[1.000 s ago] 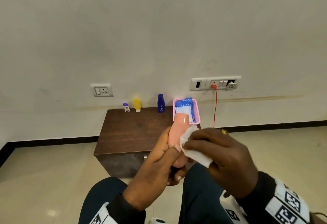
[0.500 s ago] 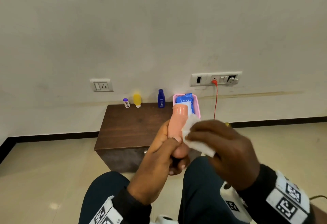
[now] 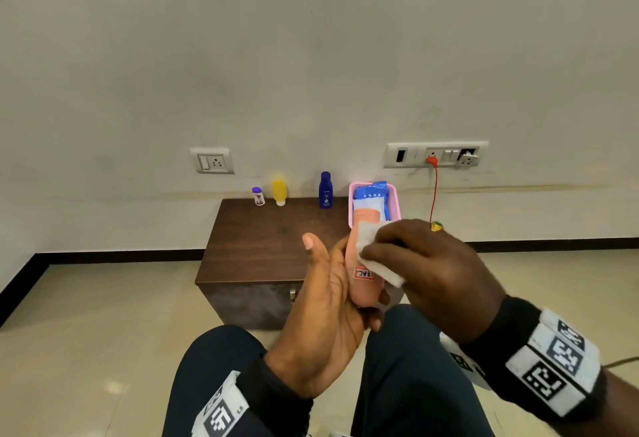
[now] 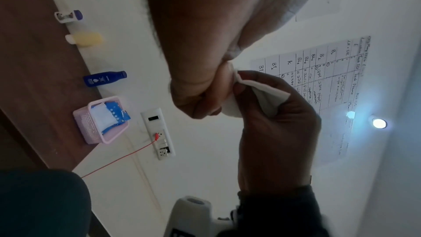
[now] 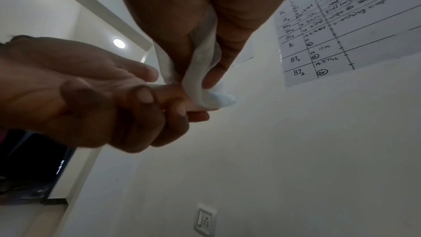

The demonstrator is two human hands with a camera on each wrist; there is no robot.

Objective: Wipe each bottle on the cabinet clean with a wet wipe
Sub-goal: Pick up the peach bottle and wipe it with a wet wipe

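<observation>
My left hand (image 3: 340, 295) grips a peach-pink bottle (image 3: 363, 260) by its lower end, holding it upright in front of me above my knees. My right hand (image 3: 411, 257) pinches a white wet wipe (image 3: 371, 253) and presses it against the bottle's right side. In the right wrist view the wipe (image 5: 200, 71) wraps over the bottle (image 5: 173, 89) between the fingers. On the brown cabinet (image 3: 262, 239) by the wall stand a small purple-capped bottle (image 3: 258, 195), a yellow bottle (image 3: 278, 192) and a dark blue bottle (image 3: 325, 190).
A pink basket (image 3: 394, 198) with a blue wet-wipe pack (image 3: 371, 194) sits at the cabinet's back right corner. A red cable (image 3: 434, 191) hangs from the wall socket strip (image 3: 435, 154). Beige tiled floor surrounds the cabinet; my knees are below the hands.
The right hand has slid the wipe up along the bottle toward its top. The left thumb has lifted off and now points up; a red-edged label now shows on the bottle.
</observation>
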